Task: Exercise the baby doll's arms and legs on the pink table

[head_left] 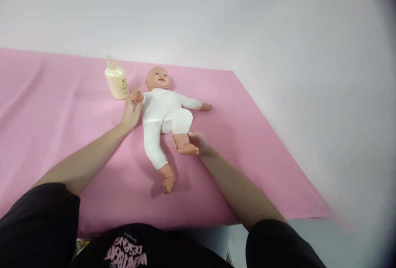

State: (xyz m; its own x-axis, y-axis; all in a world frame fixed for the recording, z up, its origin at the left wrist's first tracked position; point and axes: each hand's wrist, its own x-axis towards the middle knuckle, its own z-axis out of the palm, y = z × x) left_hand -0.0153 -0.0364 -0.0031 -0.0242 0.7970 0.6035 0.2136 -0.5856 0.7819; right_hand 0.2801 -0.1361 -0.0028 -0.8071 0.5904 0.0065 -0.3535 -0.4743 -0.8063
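A baby doll (pixel 162 105) with a white cloth body lies on its back, head away from me. My left hand (pixel 131 113) is closed round the doll's arm near its hand, at the left of the body. Behind the lower part of the doll's raised leg, my right hand (pixel 198 141) grips it close to the foot; some of its fingers are hidden by the leg. The doll's other leg stretches toward me, and its other arm points out to the right. A pale yellow pump bottle (pixel 116 81) stands just beyond my left hand.
A pink cloth (pixel 247 169) covers the table, with creases on the left. The table's right edge slants down toward the near right corner. White walls (pixel 198 12) rise behind and to the right.
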